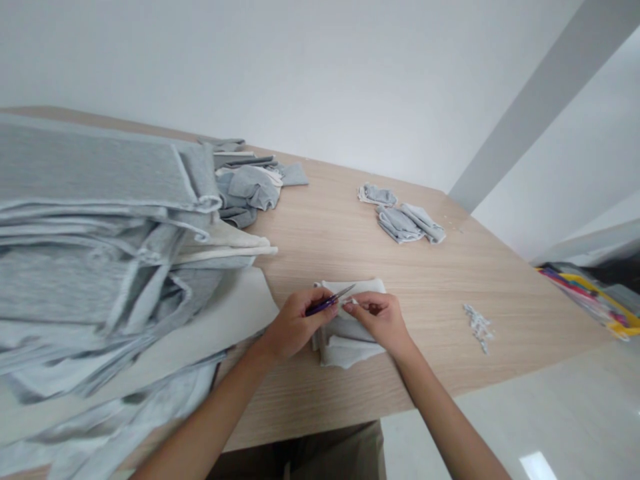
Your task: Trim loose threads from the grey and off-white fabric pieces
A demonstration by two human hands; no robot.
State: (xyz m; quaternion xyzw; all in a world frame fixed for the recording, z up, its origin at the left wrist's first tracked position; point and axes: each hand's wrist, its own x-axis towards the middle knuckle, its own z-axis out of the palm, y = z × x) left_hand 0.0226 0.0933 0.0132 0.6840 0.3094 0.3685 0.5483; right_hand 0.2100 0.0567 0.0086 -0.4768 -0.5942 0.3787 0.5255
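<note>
A pair of small scissors [323,306] with a purple handle is held in my left hand [295,325], its blades pointing up and to the right. Fingers closed in a pinch, my right hand [383,321] grips a small whitish edge of fabric close to the blades. Under both hands lies a folded piece of pale grey fabric [347,351] on the table. The fingers partly hide the spot where the pinched edge joins the rest of the cloth.
Tall stacks of grey fabric [90,167] fill the left of the wooden table [320,227]. Crumpled grey pieces [253,187] lie behind them. Folded pieces [407,223] rest at the back right, and small scraps [479,327] nearer the right edge. A yellow bin [595,300] stands beyond.
</note>
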